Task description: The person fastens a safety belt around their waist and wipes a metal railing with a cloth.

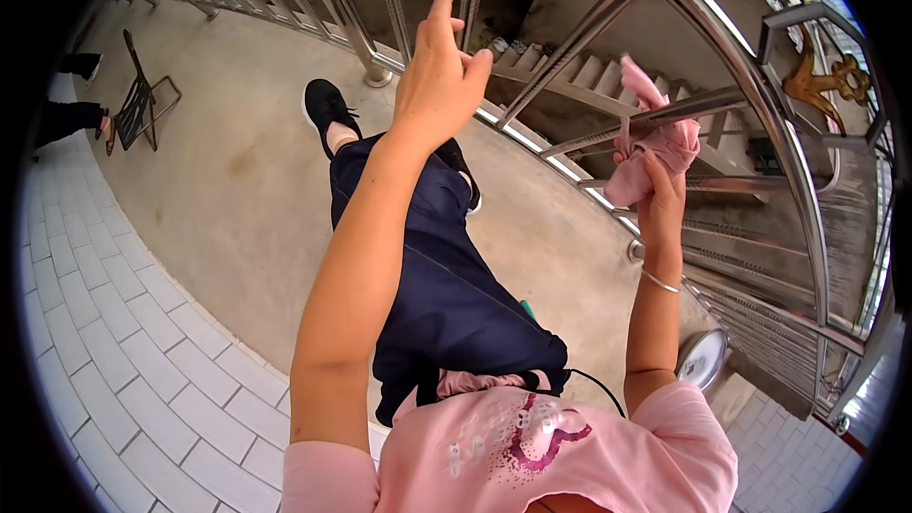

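Note:
A crumpled pink cloth point(671, 144) is wrapped about a slanting metal bar of the railing point(750, 57), and my right hand point(662, 192) grips it there from below. Part of the cloth sticks up above the bar. My left hand point(440, 85) is raised in front of the upright bars, its fingers apart and nothing in it. Between that hand and the bars I cannot tell whether there is contact.
Concrete steps point(594, 73) lie beyond the railing. A gold ornament point(822, 85) is at its upper right. A dark folding chair point(138, 100) stands at the left, beside another person's legs point(71, 122). A round metallic object point(701, 359) is at lower right.

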Demonstrator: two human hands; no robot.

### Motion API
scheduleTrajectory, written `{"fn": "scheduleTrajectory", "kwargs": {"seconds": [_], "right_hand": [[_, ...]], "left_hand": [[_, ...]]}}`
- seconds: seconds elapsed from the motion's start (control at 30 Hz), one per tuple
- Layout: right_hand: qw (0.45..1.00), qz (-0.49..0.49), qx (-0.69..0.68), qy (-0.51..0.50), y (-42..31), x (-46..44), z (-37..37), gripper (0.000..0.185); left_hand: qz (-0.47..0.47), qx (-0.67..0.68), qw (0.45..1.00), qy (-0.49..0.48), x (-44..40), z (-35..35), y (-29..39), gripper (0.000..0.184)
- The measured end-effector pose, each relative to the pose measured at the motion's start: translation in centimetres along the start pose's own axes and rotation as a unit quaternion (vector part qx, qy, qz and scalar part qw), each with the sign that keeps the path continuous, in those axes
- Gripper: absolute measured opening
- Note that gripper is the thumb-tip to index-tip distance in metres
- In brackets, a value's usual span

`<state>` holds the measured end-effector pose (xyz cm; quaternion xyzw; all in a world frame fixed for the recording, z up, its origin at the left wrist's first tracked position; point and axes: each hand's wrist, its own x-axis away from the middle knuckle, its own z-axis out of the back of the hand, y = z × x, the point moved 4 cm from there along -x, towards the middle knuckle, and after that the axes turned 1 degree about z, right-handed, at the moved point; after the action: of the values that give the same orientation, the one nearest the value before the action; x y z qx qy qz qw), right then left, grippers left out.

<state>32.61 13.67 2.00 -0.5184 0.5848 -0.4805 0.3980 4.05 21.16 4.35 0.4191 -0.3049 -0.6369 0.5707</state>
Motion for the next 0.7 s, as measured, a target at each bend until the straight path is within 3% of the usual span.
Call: {"fn": "scheduleTrajectory", "kwargs": {"seconds": [0.1,0.17,0.2,0.47,0.53,0.7], "right_hand": [[0.987,0.093,0.111,0.072,0.8,0.5,0.3,0.055],[0.995,0.073,0.050,0.052,1.5,1.1,-2.3,0.053],[0.995,0.067,0.064,0.033,1.9,0.4,-3.3,0.063],[0.986,0.152,0.016,-0.066,-2.9,-7.3,-11.6,0.045],[0.981,0.163,-0.010,-0.101,-2.4,-8.5,-11.4,0.032],[0.995,0.068,0.009,-0.074,8.1,-11.3,-7.5,0.020]], "left_hand": [[0.006,-0.016,1.000,-0.005,-0.2,-0.1,0.0,0.077],[-0.003,-0.012,1.000,-0.001,-0.1,-0.4,-0.1,0.077],[-0.008,-0.017,1.000,-0.010,0.2,-0.5,0.0,0.077],[0.011,-0.039,0.999,-0.026,0.8,1.1,-1.7,0.078],[0.032,-0.036,0.998,-0.033,0.7,1.7,-2.9,0.077],[0.107,-0.028,0.993,-0.039,0.3,3.2,-6.1,0.075]]}}
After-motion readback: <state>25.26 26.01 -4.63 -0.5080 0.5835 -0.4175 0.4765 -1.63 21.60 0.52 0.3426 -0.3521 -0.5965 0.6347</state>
